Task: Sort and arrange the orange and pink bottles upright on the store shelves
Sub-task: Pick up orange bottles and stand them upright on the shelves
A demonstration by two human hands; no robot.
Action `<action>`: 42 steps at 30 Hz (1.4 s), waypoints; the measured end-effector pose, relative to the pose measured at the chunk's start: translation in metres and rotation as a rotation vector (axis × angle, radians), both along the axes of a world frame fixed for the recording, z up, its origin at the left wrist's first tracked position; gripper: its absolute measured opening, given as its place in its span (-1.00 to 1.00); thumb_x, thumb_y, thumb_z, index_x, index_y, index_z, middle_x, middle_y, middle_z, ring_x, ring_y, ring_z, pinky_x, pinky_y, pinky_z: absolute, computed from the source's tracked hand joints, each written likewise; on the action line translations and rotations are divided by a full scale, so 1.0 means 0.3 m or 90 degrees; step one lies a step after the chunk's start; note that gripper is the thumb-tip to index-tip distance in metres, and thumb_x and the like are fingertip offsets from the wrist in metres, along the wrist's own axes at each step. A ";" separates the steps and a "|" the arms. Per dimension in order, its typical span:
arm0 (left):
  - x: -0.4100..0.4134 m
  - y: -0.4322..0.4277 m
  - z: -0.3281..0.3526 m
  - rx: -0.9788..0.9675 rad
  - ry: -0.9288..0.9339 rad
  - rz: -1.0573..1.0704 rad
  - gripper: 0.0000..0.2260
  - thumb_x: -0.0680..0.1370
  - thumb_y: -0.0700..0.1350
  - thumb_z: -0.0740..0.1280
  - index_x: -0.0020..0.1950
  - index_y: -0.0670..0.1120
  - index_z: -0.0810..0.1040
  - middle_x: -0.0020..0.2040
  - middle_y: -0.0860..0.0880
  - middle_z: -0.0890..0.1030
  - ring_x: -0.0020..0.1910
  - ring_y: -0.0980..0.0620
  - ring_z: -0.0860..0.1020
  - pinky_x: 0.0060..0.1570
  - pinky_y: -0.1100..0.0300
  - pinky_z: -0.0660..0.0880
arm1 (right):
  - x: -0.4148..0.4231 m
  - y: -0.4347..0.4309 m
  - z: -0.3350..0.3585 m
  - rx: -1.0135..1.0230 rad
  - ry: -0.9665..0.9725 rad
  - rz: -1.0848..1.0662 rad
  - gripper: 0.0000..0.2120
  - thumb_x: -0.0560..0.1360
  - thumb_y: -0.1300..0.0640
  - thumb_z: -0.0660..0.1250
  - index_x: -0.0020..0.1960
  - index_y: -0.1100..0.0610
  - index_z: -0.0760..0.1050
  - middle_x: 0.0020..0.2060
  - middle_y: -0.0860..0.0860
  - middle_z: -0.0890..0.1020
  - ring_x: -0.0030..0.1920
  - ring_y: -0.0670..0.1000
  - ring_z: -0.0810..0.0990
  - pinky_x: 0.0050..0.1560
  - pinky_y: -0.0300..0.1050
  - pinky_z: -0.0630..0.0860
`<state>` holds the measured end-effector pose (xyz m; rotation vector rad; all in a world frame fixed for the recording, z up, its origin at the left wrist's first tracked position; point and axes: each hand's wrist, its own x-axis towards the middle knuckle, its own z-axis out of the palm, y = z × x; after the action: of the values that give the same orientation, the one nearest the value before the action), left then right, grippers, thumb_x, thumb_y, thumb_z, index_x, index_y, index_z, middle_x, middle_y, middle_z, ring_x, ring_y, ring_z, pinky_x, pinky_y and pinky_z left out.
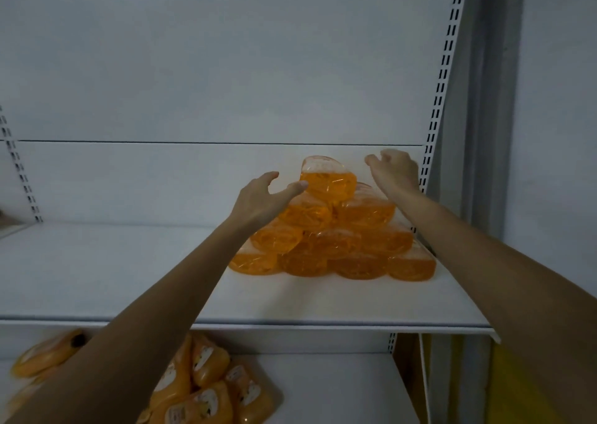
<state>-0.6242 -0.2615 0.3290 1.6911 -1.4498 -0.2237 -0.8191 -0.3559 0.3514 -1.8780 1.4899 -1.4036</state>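
Flanking top bottle (328, 178) (hands (265, 197) apart)

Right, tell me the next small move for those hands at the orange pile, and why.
Probably close both hands on the top bottle and lift it straight off. The left hand has its thumb on that bottle, the right hand is open beside it, and it crowns a pyramid of orange bottles lying on their sides, so lower ones can't safely go first.
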 end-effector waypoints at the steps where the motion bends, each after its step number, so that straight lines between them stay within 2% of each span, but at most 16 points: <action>1: 0.011 0.016 -0.004 -0.005 -0.009 0.007 -0.40 0.49 0.24 0.24 0.45 -0.01 0.27 0.46 -0.06 0.32 0.40 -0.10 0.31 0.29 -0.02 0.34 | 0.004 0.010 0.016 -0.030 0.012 -0.006 -0.48 0.56 -0.01 0.21 0.45 0.19 0.28 0.39 0.12 0.40 0.37 0.10 0.37 0.33 -0.02 0.32; 4: 0.047 0.065 -0.016 -0.033 -0.050 0.024 -0.45 0.49 0.21 0.27 0.40 -0.03 0.35 0.40 -0.05 0.39 0.34 -0.06 0.38 0.20 0.09 0.38 | 0.035 0.055 0.060 -0.097 0.049 -0.001 -0.47 0.54 0.02 0.24 0.46 0.18 0.28 0.39 0.12 0.40 0.39 0.11 0.34 0.35 0.00 0.32; 12: 0.236 0.283 -0.036 -0.076 -0.128 0.077 -0.58 0.50 0.08 0.35 0.31 -0.05 0.46 0.27 -0.06 0.50 0.24 -0.03 0.43 0.19 0.11 0.38 | 0.339 0.252 0.086 -0.286 0.173 0.067 -0.45 0.54 0.10 0.25 0.49 0.18 0.21 0.44 0.06 0.30 0.44 0.04 0.21 0.33 -0.10 0.26; 16: 0.396 0.472 -0.076 -0.082 -0.132 0.133 -0.65 0.51 -0.02 0.36 0.26 -0.08 0.49 0.18 -0.08 0.54 0.14 0.01 0.49 0.08 0.25 0.35 | 0.552 0.400 0.034 -0.292 0.191 0.143 -0.43 0.54 0.11 0.25 0.50 0.16 0.17 0.46 0.05 0.27 0.46 0.03 0.18 0.36 -0.13 0.23; 20: 0.523 0.669 -0.172 -0.074 -0.098 0.184 -0.71 0.51 -0.09 0.37 0.20 -0.11 0.53 0.11 -0.08 0.58 -0.01 0.09 0.50 0.01 0.25 0.41 | 0.737 0.574 -0.111 -0.290 0.179 0.228 -0.48 0.51 0.16 0.27 0.45 0.19 0.27 0.39 0.09 0.35 0.39 0.06 0.27 0.29 -0.13 0.31; 23: 0.591 0.801 -0.294 -0.026 -0.074 0.200 -0.72 0.51 -0.11 0.36 0.20 -0.13 0.53 0.10 -0.08 0.59 -0.01 0.07 0.52 0.01 0.22 0.44 | 0.848 0.711 -0.273 -0.311 0.172 0.292 -0.56 0.44 0.23 0.31 0.31 0.26 0.41 0.22 0.16 0.46 0.25 0.11 0.40 0.11 -0.07 0.46; 27: 0.662 0.957 -0.475 0.057 -0.050 0.221 -0.73 0.47 -0.16 0.38 0.16 -0.16 0.56 0.06 -0.11 0.61 -0.03 0.02 0.55 -0.05 0.27 0.41 | 0.955 0.857 -0.449 -0.274 0.167 0.357 -0.62 0.41 0.27 0.33 0.22 0.27 0.47 0.12 0.16 0.51 0.17 0.15 0.47 0.02 -0.05 0.48; 33: 0.711 1.108 -0.664 0.149 -0.012 0.208 -0.70 0.48 -0.18 0.38 0.20 -0.18 0.55 0.10 -0.12 0.61 0.06 -0.04 0.55 0.01 0.25 0.39 | 1.033 0.950 -0.682 -0.067 0.290 0.421 -0.59 0.47 0.18 0.29 0.31 0.17 0.41 0.20 0.10 0.48 0.21 0.08 0.44 0.16 -0.07 0.39; 37: 0.716 1.129 -0.760 0.185 0.019 0.177 -0.71 0.49 -0.17 0.38 0.19 -0.18 0.54 0.10 -0.12 0.60 0.06 -0.04 0.54 0.03 0.19 0.42 | 1.011 0.923 -0.821 0.038 0.305 0.389 -0.65 0.44 0.23 0.28 0.22 0.21 0.47 0.18 0.14 0.52 0.20 0.14 0.47 0.14 -0.06 0.41; 40: 0.697 1.111 -0.835 0.215 0.044 0.162 -0.71 0.49 -0.16 0.36 0.20 -0.17 0.53 0.10 -0.11 0.59 0.08 -0.04 0.53 0.01 0.23 0.40 | 0.969 0.872 -0.913 0.116 0.324 0.359 -0.59 0.45 0.22 0.30 0.30 0.21 0.43 0.25 0.16 0.48 0.25 0.16 0.46 0.18 0.01 0.44; 42: 0.674 1.082 -0.889 0.241 0.089 0.153 -0.71 0.50 -0.17 0.35 0.21 -0.16 0.53 0.12 -0.13 0.59 0.08 -0.04 0.54 0.04 0.20 0.43 | 0.940 0.831 -0.976 0.146 0.343 0.342 -0.60 0.46 0.20 0.29 0.29 0.23 0.42 0.24 0.18 0.50 0.23 0.17 0.47 0.16 0.02 0.46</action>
<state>-0.4218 0.0631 0.0622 2.0905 -1.1369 -0.4976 -0.5372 -0.1067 0.0586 -2.3659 1.1418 -0.4878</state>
